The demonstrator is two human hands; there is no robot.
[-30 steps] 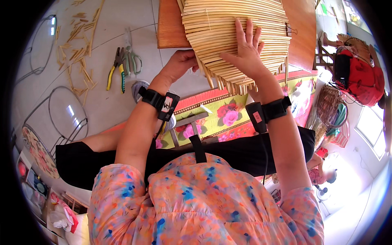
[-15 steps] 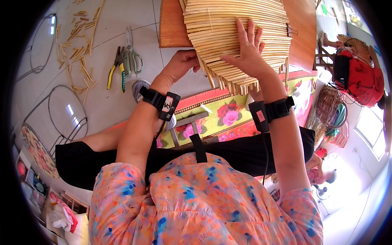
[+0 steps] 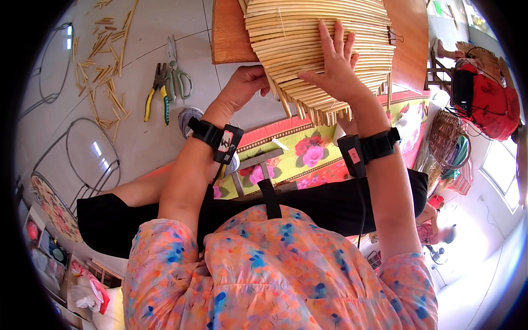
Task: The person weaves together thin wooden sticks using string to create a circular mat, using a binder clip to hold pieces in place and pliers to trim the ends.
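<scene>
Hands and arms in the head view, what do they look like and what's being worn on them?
Both forearms are bare. The left hand and right hand wear no gloves. Each wrist carries a black strap with a small black device; the right one has a thin black cable running down the arm. Short floral sleeves, orange-pink with blue, cover the upper arms.

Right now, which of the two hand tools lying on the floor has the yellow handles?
The pliers, the left one of the pair. Their handles are yellow and green, while the scissors beside them on the right are grey metal.
</scene>
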